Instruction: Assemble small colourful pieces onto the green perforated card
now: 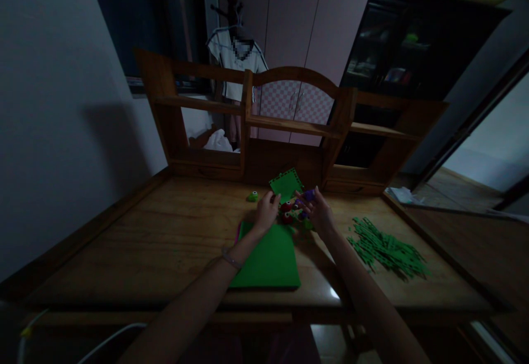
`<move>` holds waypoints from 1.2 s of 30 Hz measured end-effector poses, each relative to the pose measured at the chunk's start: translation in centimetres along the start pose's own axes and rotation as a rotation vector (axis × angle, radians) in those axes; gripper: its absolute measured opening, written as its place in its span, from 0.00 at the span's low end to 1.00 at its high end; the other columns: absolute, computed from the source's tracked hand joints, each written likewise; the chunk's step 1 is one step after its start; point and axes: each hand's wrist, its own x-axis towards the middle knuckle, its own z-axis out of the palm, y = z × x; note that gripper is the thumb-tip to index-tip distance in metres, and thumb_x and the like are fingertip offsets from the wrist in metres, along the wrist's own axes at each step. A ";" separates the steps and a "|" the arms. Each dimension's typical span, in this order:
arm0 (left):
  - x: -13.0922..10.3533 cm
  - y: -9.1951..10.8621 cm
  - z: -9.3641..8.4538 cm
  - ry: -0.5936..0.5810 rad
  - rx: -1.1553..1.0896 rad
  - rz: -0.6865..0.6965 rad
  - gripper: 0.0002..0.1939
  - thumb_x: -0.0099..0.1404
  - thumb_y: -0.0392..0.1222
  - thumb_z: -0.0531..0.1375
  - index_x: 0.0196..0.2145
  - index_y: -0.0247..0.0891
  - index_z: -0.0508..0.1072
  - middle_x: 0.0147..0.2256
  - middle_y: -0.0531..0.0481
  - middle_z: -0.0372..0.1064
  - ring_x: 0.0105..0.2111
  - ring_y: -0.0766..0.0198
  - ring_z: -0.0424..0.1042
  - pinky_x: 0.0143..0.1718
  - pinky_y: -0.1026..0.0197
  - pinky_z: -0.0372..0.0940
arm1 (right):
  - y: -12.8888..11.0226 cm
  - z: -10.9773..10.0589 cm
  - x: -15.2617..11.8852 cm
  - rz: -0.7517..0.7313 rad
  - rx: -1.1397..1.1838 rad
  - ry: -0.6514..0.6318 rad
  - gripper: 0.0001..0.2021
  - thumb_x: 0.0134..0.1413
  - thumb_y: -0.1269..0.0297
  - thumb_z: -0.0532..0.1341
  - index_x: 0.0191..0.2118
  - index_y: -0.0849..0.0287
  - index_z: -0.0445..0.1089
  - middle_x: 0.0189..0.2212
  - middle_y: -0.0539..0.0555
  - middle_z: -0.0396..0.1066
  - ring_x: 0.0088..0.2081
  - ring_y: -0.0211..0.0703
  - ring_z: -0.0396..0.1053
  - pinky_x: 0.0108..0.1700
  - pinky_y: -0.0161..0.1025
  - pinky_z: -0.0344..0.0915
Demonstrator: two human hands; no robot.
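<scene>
My right hand has its fingers closed on a small purple toy piece. To its left, my left hand is curled with fingertips together, and a dark reddish bit shows at them, too small to name. Between the hands lie red toy pieces with round white eyes, beside further purple and light green ones. Behind them is a green foam panel with a toothed edge. A stack of green foam sheets lies under my left wrist, a pink edge showing at its left side.
A light green toy piece with an eye sits left of my left hand. At the right, a heap of thin green strips covers part of the wooden desk. A wooden shelf unit stands along the desk's back.
</scene>
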 end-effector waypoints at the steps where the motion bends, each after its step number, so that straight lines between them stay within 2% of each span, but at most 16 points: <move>1: 0.0 0.0 0.0 0.002 0.003 0.001 0.14 0.63 0.52 0.51 0.31 0.38 0.66 0.27 0.52 0.66 0.24 0.68 0.64 0.27 0.67 0.56 | 0.0 0.0 0.0 -0.007 -0.004 0.013 0.15 0.45 0.49 0.64 0.30 0.55 0.68 0.32 0.50 0.74 0.46 0.49 0.71 0.40 0.40 0.71; 15: 0.0 0.0 -0.1 0.023 0.000 0.026 0.14 0.64 0.51 0.51 0.32 0.38 0.67 0.29 0.51 0.67 0.26 0.67 0.65 0.28 0.66 0.58 | -0.1 0.0 0.1 0.001 -0.024 0.035 0.15 0.48 0.48 0.62 0.31 0.55 0.68 0.35 0.52 0.75 0.47 0.49 0.71 0.39 0.38 0.71; 25: -0.1 0.2 -0.2 0.028 0.006 0.037 0.14 0.64 0.50 0.50 0.31 0.38 0.66 0.28 0.52 0.66 0.27 0.67 0.65 0.29 0.66 0.58 | -0.4 -0.3 0.0 0.001 0.031 0.005 0.13 0.49 0.50 0.62 0.31 0.56 0.69 0.36 0.52 0.75 0.47 0.49 0.70 0.40 0.38 0.71; 29: -0.1 0.1 -0.1 0.023 0.012 0.039 0.14 0.64 0.51 0.50 0.32 0.38 0.66 0.28 0.52 0.66 0.27 0.67 0.65 0.29 0.66 0.58 | -0.6 -0.4 -0.2 0.003 0.052 -0.032 0.13 0.51 0.50 0.60 0.33 0.56 0.69 0.39 0.53 0.75 0.49 0.49 0.68 0.41 0.38 0.70; 36: 0.0 0.1 -0.1 0.025 0.024 0.028 0.14 0.64 0.50 0.51 0.32 0.37 0.67 0.28 0.51 0.66 0.28 0.67 0.66 0.29 0.66 0.58 | -0.8 -0.3 -0.2 -0.002 0.078 -0.011 0.12 0.51 0.51 0.60 0.32 0.55 0.69 0.38 0.52 0.75 0.48 0.50 0.69 0.36 0.38 0.70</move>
